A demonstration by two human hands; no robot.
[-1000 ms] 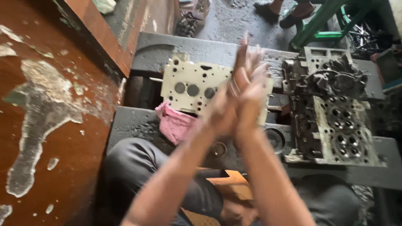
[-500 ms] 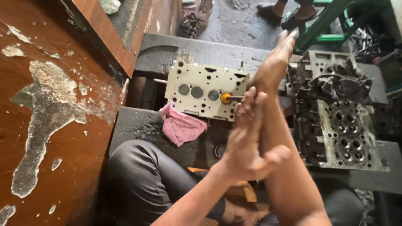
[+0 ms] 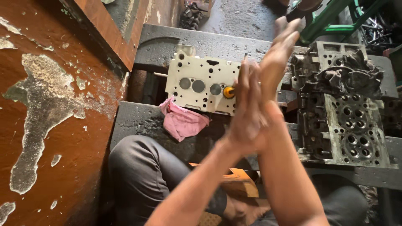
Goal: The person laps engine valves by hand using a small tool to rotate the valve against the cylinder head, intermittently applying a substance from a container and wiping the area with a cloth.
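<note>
Two hands are showing in the head view, pressed palm to palm above the work. Left hand [image 3: 247, 121] is lying flat against the right hand [image 3: 278, 62], fingers [image 3: 251, 81] straight and closed together, gripping nothing by the tips; a thin tool stem is seeming to run between the palms, though the stem itself is hidden. Its orange-yellow tool head [image 3: 228, 92] is sitting on the pale cylinder head [image 3: 201, 86], on the valve just right of three grey valve discs.

Pale cylinder head is lying flat across two dark steel beams [image 3: 209, 42] serving as the desk. Pink rag [image 3: 182, 121] is lying crumpled on the nearer beam, touching the lower left edge of that head.

Second, dirtier cylinder head [image 3: 349, 121] is lying to the right, well apart from the rag, with a dark greasy casting [image 3: 347, 73] resting on its far end.

Person's grey-trousered knee [image 3: 142, 175] is showing below, beside the peeling rust-brown wall [image 3: 46, 125].
</note>
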